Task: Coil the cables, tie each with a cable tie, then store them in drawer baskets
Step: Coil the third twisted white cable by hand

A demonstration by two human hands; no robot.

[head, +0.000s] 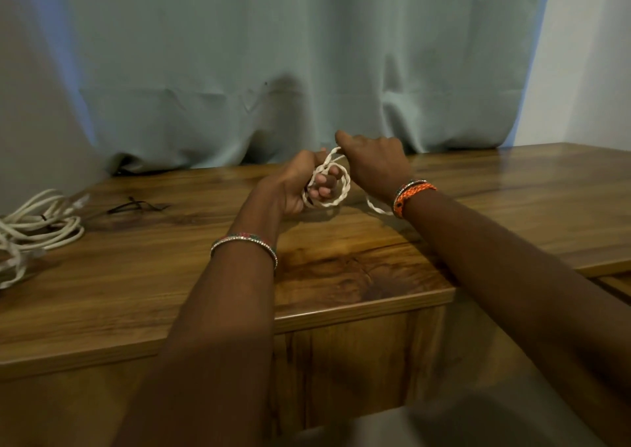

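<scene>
A white braided cable (336,195) forms small loops above the middle of the wooden desk (170,282). My left hand (300,187) grips the loops, its curled fingers passing through them. My right hand (372,158) pinches a strand of the same cable at the top of the coil. A loose stretch of the cable runs on the desk under my right wrist. At the desk's left edge lies a pile of other white cables (37,228), one bundle with a dark tie round it. Several black cable ties (136,204) lie loose on the desk beside that pile.
A grey-green curtain (290,71) hangs down to the back edge of the desk. A white wall (587,71) stands at the right. The desk's front panel drops below its near edge. A blurred grey surface fills the bottom right.
</scene>
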